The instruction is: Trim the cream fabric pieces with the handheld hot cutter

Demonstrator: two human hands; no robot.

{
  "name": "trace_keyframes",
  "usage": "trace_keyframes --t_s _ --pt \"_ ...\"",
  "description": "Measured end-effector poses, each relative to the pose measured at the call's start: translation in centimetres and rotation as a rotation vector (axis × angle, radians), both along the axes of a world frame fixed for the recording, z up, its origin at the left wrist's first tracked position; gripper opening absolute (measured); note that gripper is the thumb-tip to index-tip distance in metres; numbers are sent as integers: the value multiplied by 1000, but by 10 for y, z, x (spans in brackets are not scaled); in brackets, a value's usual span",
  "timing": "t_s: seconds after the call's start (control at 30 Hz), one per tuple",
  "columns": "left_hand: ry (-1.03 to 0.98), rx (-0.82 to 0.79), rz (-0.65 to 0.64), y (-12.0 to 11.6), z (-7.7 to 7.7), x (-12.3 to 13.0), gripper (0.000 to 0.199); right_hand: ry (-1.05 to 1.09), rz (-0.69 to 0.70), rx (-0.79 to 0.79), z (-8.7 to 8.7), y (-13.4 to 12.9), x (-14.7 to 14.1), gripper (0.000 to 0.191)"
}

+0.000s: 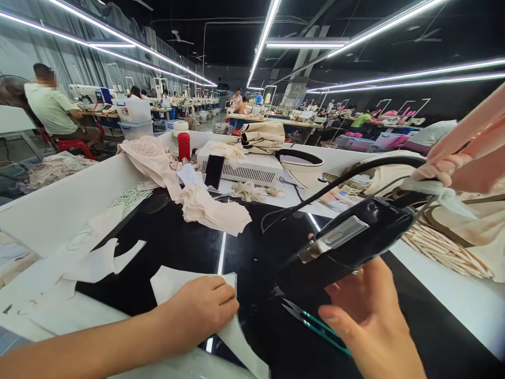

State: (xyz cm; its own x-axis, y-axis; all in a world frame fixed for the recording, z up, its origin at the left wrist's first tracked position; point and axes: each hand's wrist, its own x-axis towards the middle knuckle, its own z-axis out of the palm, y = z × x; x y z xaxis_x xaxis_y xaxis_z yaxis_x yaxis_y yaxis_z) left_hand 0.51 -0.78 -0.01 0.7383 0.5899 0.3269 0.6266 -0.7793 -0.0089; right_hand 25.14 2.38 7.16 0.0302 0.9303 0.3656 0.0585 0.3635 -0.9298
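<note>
My left hand (pixel 203 308) is closed at the edge of a white sheet piece (pixel 171 281) on the black tabletop (pixel 256 263). A black hand-held device (pixel 347 245) with a metal plate and a cord hangs tilted from knotted pink cloth (pixel 442 168). Beneath and partly behind the device is my right hand (pixel 366 316), its thumb stretched away from the body; some fingers are hidden. Teal thread snips (pixel 315 326) lie under the device, left of the right thumb. Farther back sits a fanned stack of cream fabric pieces (pixel 215 210).
A phone (pixel 214 171) leans against a white vented box (pixel 252 171), with a red bottle (pixel 183 146) to its left. White cut pieces (pixel 98 263) lie at left. Stacked fabric (pixel 445 250) lines the right. People and sewing tables fill the background.
</note>
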Motion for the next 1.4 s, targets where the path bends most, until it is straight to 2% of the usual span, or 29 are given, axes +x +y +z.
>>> trace_keyframes --t_s 0.07,0.13,0.2,0.27,0.37,0.5,0.6,0.83,1.03,1.4 --pt "26 28 3 -4 -1 5 17 73 15 77 14 7 -28 83" --pt "44 72 5 -6 -3 10 18 104 -78 154 19 11 -50 55" --pt "45 109 5 -8 -3 13 19 101 -185 237 17 15 -64 40" --pt "29 127 11 -8 -2 14 19 88 -207 301 12 20 -71 41" --pt "-20 143 40 -5 0 15 16 125 -106 337 5 31 -77 42" --pt "-78 176 71 -3 -2 18 16 266 3 327 -3 45 -83 36" --pt "-93 190 89 -3 -6 20 16 303 57 305 -8 50 -86 41" --pt "-107 192 101 -6 -9 20 16 357 156 257 -8 42 -84 44" --pt "-159 247 94 -7 -4 19 17 376 169 244 -4 37 -86 43" --pt "-163 320 101 -8 -7 15 32 404 197 264 -9 34 -91 44"
